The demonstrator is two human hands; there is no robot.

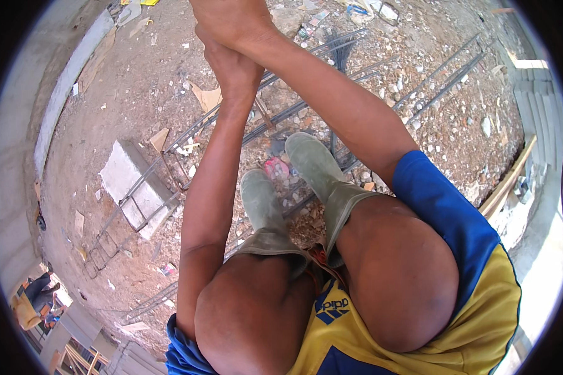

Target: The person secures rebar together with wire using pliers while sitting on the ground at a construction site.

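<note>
Both of my arms stretch forward and meet at the top edge of the head view. My right hand (pixel 234 24) lies against and over my left hand (pixel 226 65). The fingers of both are hidden or cut off by the edge, so I cannot tell whether they hold anything. Beneath my arms, a cage of steel reinforcing bars (pixel 200 123) with bent stirrups runs diagonally over the ground. Its near left part passes over a pale concrete block (pixel 130 181). A dark bundle of thin wire (pixel 342 53) lies to the right of my hands.
My green rubber boots (pixel 264 197) stand among the bars and rubble. More long bars (pixel 447 78) lie at the right. Grey walls rise on both sides, with a wooden board (pixel 510 178) near the right one. Another person (pixel 34 300) and timber are at the lower left.
</note>
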